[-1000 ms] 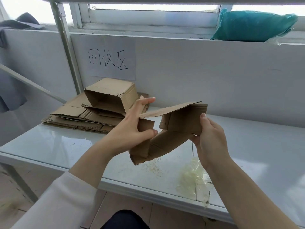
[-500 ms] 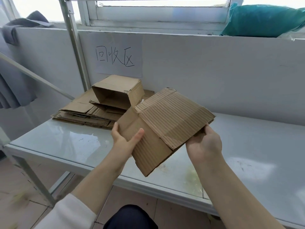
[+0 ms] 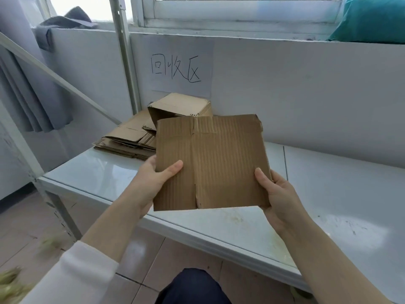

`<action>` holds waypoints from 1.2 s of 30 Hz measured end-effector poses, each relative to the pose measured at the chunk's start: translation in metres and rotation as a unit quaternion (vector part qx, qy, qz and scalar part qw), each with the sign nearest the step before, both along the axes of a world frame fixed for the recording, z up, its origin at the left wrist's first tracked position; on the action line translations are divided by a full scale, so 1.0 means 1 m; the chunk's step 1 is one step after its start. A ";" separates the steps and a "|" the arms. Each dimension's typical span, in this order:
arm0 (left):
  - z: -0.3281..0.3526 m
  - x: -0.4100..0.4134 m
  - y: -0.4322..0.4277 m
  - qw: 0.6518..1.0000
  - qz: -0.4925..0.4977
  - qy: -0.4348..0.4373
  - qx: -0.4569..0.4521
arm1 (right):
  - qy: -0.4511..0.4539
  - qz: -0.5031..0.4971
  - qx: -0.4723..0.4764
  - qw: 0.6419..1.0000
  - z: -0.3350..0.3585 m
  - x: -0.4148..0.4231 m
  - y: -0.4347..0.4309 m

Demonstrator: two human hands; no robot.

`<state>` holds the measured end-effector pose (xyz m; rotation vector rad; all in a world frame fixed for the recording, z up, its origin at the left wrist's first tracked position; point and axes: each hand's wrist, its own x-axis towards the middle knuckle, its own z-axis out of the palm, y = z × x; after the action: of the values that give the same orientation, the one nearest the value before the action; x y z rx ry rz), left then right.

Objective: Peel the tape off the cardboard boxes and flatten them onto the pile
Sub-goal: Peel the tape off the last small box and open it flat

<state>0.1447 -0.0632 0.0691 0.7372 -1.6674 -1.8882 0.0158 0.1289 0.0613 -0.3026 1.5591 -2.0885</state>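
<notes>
A flattened brown cardboard box (image 3: pixel 219 163) is held up flat above the white table (image 3: pixel 328 194), tilted toward me. My left hand (image 3: pixel 153 178) grips its lower left edge, thumb on top. Its lower right edge sits in my right hand (image 3: pixel 276 194), thumb on the face. Behind it at the far left of the table lies the pile of flattened cardboard (image 3: pixel 127 139). On that pile rests a half-open box (image 3: pixel 179 108), partly hidden by the held piece.
A paper sign with handwritten characters (image 3: pixel 177 71) hangs on the white wall behind the pile. A metal post (image 3: pixel 125 62) stands left of it, with a slanted bar. A teal bag (image 3: pixel 372 20) lies on the window ledge. Grey cloth (image 3: pixel 32 95) hangs at left.
The box went from a folded, open shape to a flat sheet held square between both hands. The view has shifted left and closer to the pile.
</notes>
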 end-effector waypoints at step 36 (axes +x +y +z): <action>-0.054 -0.209 -0.268 0.754 -0.078 -0.339 -0.557 | 0.522 0.138 0.447 0.713 -0.056 -0.140 -0.287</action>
<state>-0.0643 -0.3316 0.0151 0.7485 -2.8642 -0.3301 -0.1239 -0.1583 0.0053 -1.3672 2.6723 -0.6090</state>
